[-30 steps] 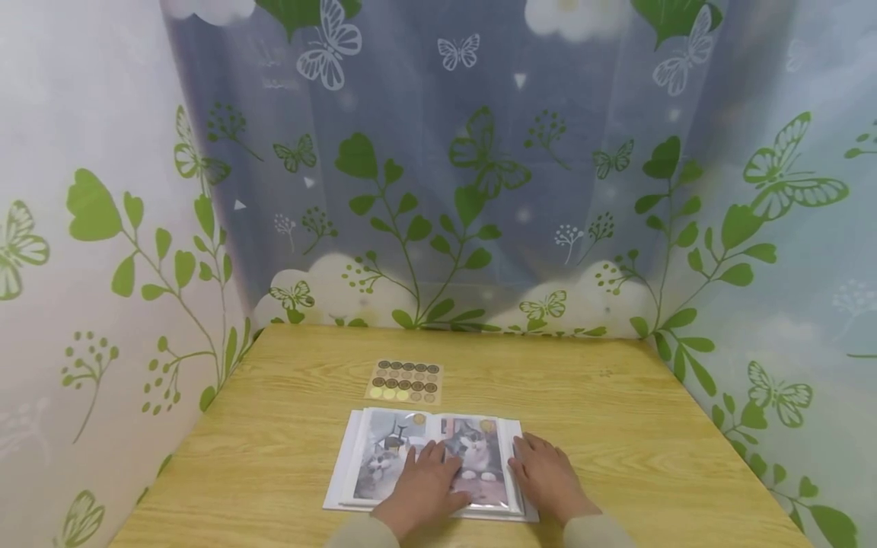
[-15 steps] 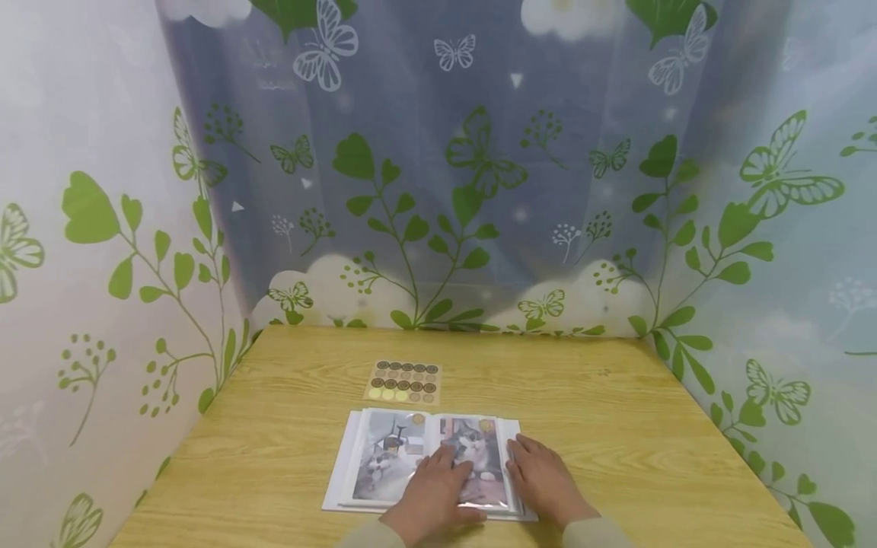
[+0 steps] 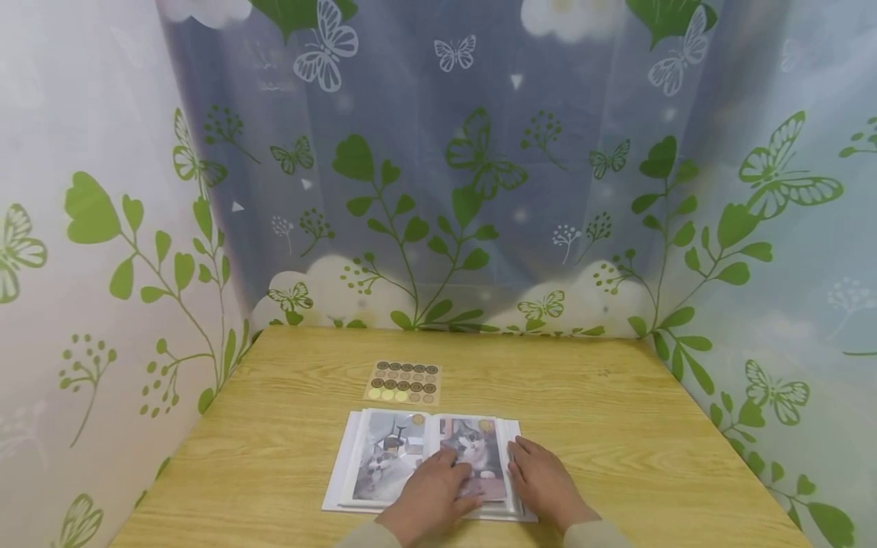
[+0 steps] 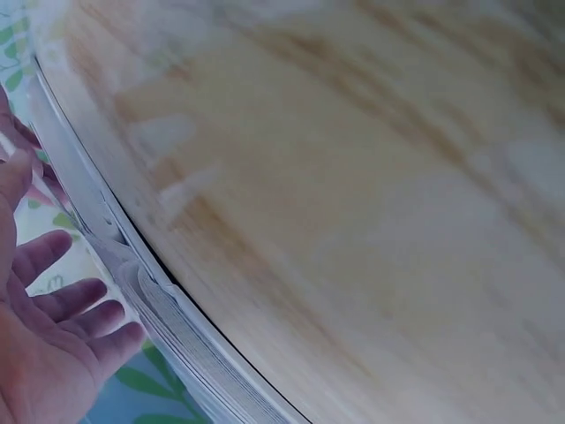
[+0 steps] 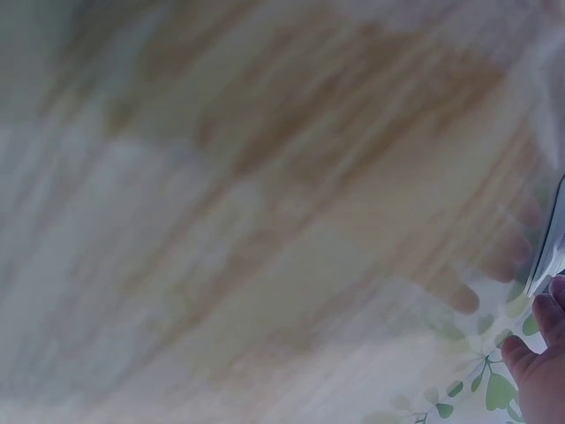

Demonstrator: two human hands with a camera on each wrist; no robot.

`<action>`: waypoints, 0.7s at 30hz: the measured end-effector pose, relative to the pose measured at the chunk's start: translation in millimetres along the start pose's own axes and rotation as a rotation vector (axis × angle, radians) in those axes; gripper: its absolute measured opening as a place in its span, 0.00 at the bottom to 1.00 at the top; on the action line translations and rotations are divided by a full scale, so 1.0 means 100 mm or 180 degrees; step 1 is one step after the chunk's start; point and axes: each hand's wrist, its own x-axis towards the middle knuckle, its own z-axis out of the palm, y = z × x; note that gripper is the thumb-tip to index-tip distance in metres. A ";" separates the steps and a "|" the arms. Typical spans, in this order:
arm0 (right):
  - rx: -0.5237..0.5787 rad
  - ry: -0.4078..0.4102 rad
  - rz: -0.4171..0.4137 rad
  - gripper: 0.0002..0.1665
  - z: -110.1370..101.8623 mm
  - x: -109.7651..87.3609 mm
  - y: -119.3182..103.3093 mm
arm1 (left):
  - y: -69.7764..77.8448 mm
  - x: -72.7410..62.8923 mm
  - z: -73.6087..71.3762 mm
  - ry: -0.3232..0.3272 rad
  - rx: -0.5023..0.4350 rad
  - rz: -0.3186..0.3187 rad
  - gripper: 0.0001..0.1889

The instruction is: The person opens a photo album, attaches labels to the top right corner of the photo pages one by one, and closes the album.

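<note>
An open white photo album (image 3: pixel 340 466) lies on the table, with a cat photo on each page. A round gold sticker sits at the top right of each photo. My left hand (image 3: pixel 428 493) rests over the inner lower part of the album, its fingers on the right-hand photo (image 3: pixel 469 438) and covering some of it. At the album's right edge, my right hand (image 3: pixel 546 479) touches the page border with its fingertips. In the left wrist view the left fingers (image 4: pixel 66 300) are extended beside the album's page edges (image 4: pixel 181 327). Only part of the right hand (image 5: pixel 546 367) shows in the right wrist view.
Behind the album lies a sheet of round stickers (image 3: pixel 404 383), with dark, tan and pale yellow circles. The wood-grain table (image 3: pixel 617 411) is enclosed on three sides by leaf-and-butterfly printed curtains (image 3: pixel 411 221).
My left hand has slid a little to the right across the lower album, then settled with its fingers slightly lower. The right hand stays at the right edge.
</note>
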 end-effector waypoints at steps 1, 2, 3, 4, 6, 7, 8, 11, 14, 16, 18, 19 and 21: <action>0.0013 -0.0019 0.0011 0.22 0.00 0.00 0.00 | 0.00 0.00 0.00 0.0010 -0.0001 0.0007 0.24; 0.0026 -0.0043 0.0023 0.23 0.00 0.00 0.00 | 0.00 0.00 0.01 0.0023 0.0010 0.0019 0.24; 0.0042 -0.0068 0.0036 0.23 0.00 0.00 0.01 | 0.00 0.00 0.01 0.0035 0.0017 0.0030 0.24; 0.0061 -0.0095 0.0050 0.23 0.00 0.01 0.01 | 0.00 0.00 0.01 0.0043 0.0025 0.0035 0.24; 0.0070 -0.0145 0.0059 0.24 0.00 0.01 0.02 | 0.00 -0.01 0.02 0.0035 0.0030 0.0031 0.24; 0.0077 -0.0155 0.0058 0.24 0.01 0.01 0.02 | 0.00 -0.01 0.02 0.0027 0.0038 0.0034 0.25; 0.0085 -0.0162 0.0058 0.25 0.01 0.01 0.02 | 0.00 -0.01 0.02 0.0021 0.0048 0.0043 0.25; 0.0075 -0.0135 0.0032 0.25 0.01 0.01 0.03 | 0.01 -0.01 0.02 -0.0006 0.0026 0.0048 0.27; 0.0060 -0.0110 0.0017 0.24 0.02 0.00 0.04 | 0.01 -0.02 0.01 0.0018 0.0018 0.0093 0.26; 0.0042 -0.0106 0.0008 0.24 0.03 0.00 0.03 | 0.01 -0.03 0.00 0.0066 0.0010 0.0132 0.24; 0.0027 -0.0086 -0.0015 0.23 0.03 -0.01 0.02 | 0.01 -0.04 -0.01 0.0116 0.0002 0.0171 0.22; 0.0020 -0.0053 -0.0043 0.23 0.03 -0.01 0.02 | 0.01 -0.04 -0.02 0.0151 -0.0004 0.0202 0.21; -0.0017 0.0024 -0.0114 0.22 0.03 -0.01 0.01 | 0.00 -0.05 -0.04 0.0204 -0.0010 0.0253 0.20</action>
